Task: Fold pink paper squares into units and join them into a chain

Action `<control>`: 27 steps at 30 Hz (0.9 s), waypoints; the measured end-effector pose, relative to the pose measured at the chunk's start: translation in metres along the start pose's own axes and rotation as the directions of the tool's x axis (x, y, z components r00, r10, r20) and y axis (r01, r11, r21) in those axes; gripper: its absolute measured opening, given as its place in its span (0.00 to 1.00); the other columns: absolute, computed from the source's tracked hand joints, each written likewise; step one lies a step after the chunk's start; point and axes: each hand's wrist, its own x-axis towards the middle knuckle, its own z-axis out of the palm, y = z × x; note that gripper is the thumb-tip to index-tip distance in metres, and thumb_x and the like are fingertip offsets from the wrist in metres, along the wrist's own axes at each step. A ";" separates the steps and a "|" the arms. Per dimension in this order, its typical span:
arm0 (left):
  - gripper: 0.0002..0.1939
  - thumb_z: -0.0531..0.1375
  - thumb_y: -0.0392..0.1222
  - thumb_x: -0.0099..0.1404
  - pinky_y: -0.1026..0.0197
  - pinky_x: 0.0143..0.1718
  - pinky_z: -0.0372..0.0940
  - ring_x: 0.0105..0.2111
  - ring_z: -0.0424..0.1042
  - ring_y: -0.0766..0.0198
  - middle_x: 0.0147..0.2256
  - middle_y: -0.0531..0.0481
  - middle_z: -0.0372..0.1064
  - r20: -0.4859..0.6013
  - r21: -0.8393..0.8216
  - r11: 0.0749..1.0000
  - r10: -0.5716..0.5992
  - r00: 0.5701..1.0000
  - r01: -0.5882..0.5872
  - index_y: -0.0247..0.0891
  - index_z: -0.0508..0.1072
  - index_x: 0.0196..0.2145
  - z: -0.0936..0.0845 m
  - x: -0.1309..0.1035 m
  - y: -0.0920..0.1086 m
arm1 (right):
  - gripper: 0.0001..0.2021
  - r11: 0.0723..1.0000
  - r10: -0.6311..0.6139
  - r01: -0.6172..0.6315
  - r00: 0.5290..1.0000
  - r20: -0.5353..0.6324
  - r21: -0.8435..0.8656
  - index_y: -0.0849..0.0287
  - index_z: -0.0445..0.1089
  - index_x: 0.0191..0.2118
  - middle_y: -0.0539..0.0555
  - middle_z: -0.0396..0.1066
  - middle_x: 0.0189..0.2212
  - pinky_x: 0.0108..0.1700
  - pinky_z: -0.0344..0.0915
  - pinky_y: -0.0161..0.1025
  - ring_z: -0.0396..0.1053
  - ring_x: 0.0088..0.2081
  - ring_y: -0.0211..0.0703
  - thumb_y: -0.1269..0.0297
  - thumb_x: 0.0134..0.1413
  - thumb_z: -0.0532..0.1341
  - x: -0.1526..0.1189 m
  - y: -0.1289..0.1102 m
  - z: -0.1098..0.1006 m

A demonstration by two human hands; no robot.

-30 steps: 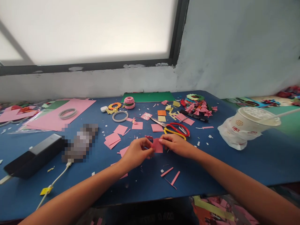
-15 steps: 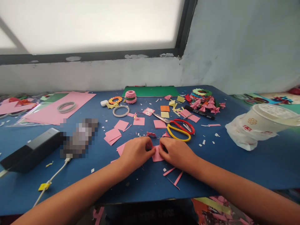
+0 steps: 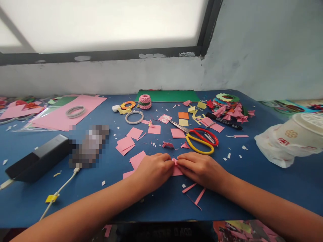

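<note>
A small pink paper square (image 3: 177,170) lies on the blue table between my two hands. My left hand (image 3: 156,169) has its fingers closed on the square's left side. From the right, my right hand (image 3: 202,168) holds the other side with bent fingers pressed together. The paper's upper edge is partly hidden by the fingertips. Scissors (image 3: 200,141) with one red and one yellow handle lie just beyond my right hand. Several pink squares (image 3: 125,145) lie beyond and left of my left hand, and thin pink strips (image 3: 200,196) lie below my right hand.
A black box-like device (image 3: 37,158), a blurred-out object (image 3: 89,146) with a white cable (image 3: 65,184) and a tape roll (image 3: 134,117) are on the left. A black marker (image 3: 224,121), a pile of folded paper (image 3: 227,107) and a bagged cup (image 3: 292,137) stand to the right.
The view has shifted slightly, so most things appear farther right. My fingers have drawn closer together over the pink square, covering more of it, and its upper part now looks raised.
</note>
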 end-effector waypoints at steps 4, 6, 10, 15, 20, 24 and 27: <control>0.09 0.52 0.35 0.64 0.62 0.29 0.67 0.31 0.71 0.60 0.32 0.47 0.71 0.031 0.025 0.998 0.050 0.998 -0.050 0.34 0.72 0.33 -0.001 0.000 0.000 | 0.12 0.998 -0.066 0.066 0.997 -0.029 0.011 0.63 0.70 0.41 0.58 0.74 0.37 0.38 0.71 0.41 0.72 0.36 0.44 0.70 0.61 0.50 -0.002 0.003 0.000; 0.09 0.52 0.35 0.64 0.62 0.27 0.66 0.30 0.70 0.61 0.31 0.47 0.70 0.044 0.039 0.997 0.068 0.997 -0.070 0.34 0.72 0.31 -0.002 0.001 0.000 | 0.12 0.997 -0.078 0.079 0.997 -0.024 0.025 0.63 0.70 0.41 0.58 0.74 0.37 0.39 0.71 0.41 0.72 0.36 0.44 0.70 0.61 0.50 -0.001 0.004 0.000; 0.12 0.50 0.36 0.66 0.64 0.26 0.64 0.29 0.69 0.62 0.29 0.47 0.68 0.075 0.034 0.992 0.116 0.990 -0.119 0.34 0.71 0.30 -0.004 0.002 -0.002 | 0.12 0.996 -0.071 0.072 0.997 -0.019 0.049 0.64 0.71 0.40 0.58 0.74 0.37 0.41 0.72 0.42 0.72 0.38 0.45 0.70 0.61 0.50 -0.002 0.006 0.001; 0.15 0.47 0.37 0.68 0.64 0.32 0.64 0.32 0.68 0.63 0.32 0.46 0.67 0.108 -0.027 0.982 0.189 0.976 -0.187 0.33 0.71 0.31 -0.007 0.002 -0.006 | 0.12 0.993 -0.085 0.088 0.996 -0.037 0.082 0.63 0.72 0.39 0.58 0.74 0.38 0.41 0.72 0.42 0.72 0.38 0.44 0.69 0.61 0.51 -0.003 0.010 0.003; 0.15 0.47 0.37 0.68 0.62 0.32 0.64 0.32 0.68 0.62 0.33 0.45 0.67 0.126 -0.018 0.977 0.215 0.968 -0.215 0.33 0.71 0.33 -0.009 0.002 -0.009 | 0.11 0.988 -0.064 0.072 0.996 -0.059 0.137 0.63 0.72 0.39 0.58 0.74 0.37 0.40 0.72 0.41 0.72 0.38 0.44 0.69 0.61 0.52 -0.004 0.012 0.005; 0.15 0.46 0.38 0.69 0.63 0.33 0.65 0.32 0.68 0.63 0.35 0.45 0.67 0.118 -0.023 0.972 0.235 0.965 -0.234 0.34 0.71 0.34 -0.009 0.002 -0.011 | 0.10 0.972 -0.011 0.022 0.999 -0.049 0.234 0.60 0.72 0.40 0.57 0.75 0.37 0.40 0.72 0.40 0.72 0.38 0.43 0.69 0.59 0.54 -0.004 0.013 0.005; 0.15 0.46 0.38 0.69 0.63 0.33 0.65 0.32 0.68 0.63 0.35 0.45 0.68 0.132 -0.014 0.972 0.236 0.963 -0.236 0.34 0.71 0.34 -0.009 0.003 -0.010 | 0.09 0.963 -0.009 0.020 0.999 -0.040 0.270 0.59 0.72 0.41 0.57 0.75 0.38 0.40 0.71 0.40 0.72 0.38 0.43 0.69 0.58 0.55 -0.004 0.013 0.004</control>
